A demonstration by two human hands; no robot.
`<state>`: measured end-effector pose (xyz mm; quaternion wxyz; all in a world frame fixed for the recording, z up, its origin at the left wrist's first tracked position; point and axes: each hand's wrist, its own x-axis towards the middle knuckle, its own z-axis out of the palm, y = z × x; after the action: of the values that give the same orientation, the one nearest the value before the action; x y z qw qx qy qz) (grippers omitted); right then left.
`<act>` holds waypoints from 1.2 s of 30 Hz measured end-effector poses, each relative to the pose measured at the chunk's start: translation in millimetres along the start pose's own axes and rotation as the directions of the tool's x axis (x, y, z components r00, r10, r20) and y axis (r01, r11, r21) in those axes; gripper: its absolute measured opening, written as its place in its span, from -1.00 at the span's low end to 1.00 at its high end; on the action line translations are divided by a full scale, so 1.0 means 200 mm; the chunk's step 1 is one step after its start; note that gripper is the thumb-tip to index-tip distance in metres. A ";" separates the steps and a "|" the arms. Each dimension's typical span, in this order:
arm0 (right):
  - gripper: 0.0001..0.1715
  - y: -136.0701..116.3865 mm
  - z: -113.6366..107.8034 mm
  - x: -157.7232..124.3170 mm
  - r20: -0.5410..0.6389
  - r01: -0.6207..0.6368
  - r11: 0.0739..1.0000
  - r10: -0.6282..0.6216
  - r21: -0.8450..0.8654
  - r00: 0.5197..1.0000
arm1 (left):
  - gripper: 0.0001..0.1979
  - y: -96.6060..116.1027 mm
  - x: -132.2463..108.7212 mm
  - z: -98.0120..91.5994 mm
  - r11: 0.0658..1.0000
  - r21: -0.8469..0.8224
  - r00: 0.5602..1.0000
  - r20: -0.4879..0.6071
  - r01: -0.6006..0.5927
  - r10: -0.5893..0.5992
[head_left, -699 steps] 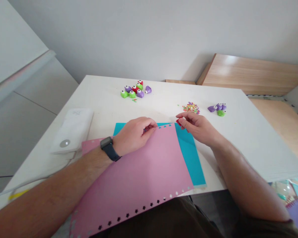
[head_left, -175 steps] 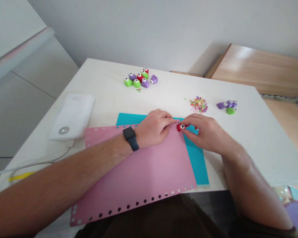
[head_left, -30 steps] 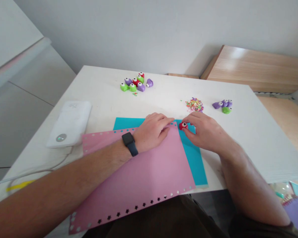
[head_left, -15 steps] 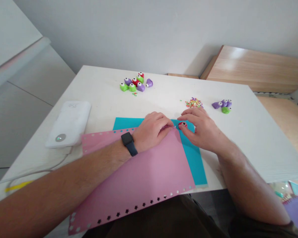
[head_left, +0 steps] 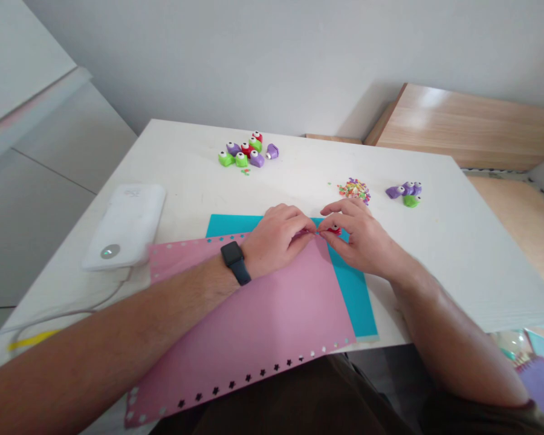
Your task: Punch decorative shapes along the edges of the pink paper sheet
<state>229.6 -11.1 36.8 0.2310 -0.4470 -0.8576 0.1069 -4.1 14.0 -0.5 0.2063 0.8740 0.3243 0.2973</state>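
A pink sheet of paper (head_left: 272, 314) with punched shapes along its edges lies over a blue sheet (head_left: 356, 302). My left hand (head_left: 283, 235), with a dark watch on its wrist, is closed on the top edge of the pink paper near its right corner. My right hand (head_left: 358, 232) meets it there, thumb and index fingertips pinched together at the corner. Whatever is between those fingertips is too small to make out. A red craft punch (head_left: 334, 230) with a white-and-black eye-like button sits just behind the right fingers, partly hidden by them.
Several green, purple and red punches (head_left: 247, 150) stand at the back, and several more (head_left: 405, 192) at the right. A heap of paper confetti (head_left: 356, 189) lies beyond my right hand. A white power bank (head_left: 124, 226) with a cable rests on the left.
My right hand has moved slightly left, and its thumb and index finger have closed together at the paper's corner, covering more of the red punch. My left hand stays in place.
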 end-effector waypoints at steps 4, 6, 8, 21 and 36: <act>-0.92 0.00 0.00 0.00 0.016 0.012 1.000 -0.012 -0.008 1.000 | -0.90 0.00 0.00 0.00 1.000 -0.003 1.000 -0.004 0.002 -0.002; -0.92 0.00 0.00 0.00 0.020 0.010 1.000 -0.010 -0.014 1.000 | -0.90 0.00 0.00 0.00 1.000 -0.002 1.000 -0.004 0.004 -0.004; -0.91 -0.01 -0.01 0.00 0.024 0.007 1.000 -0.006 -0.020 1.000 | -0.89 0.00 0.00 0.00 1.000 -0.003 1.000 -0.001 0.005 -0.005; -0.90 -0.01 -0.01 0.00 0.028 0.010 1.000 -0.009 -0.029 1.000 | -0.78 0.01 0.00 -0.01 1.000 0.005 1.000 0.011 -0.025 0.025; -0.89 0.02 -0.01 0.00 0.011 0.012 0.996 -0.011 -0.087 1.000 | -0.80 0.01 0.00 -0.01 1.000 -0.016 0.999 0.027 -0.016 0.016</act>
<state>234.1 -9.0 35.6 0.2073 -0.4512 -0.8651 0.0706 -4.6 12.8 3.3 0.2151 0.8789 0.3122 0.2894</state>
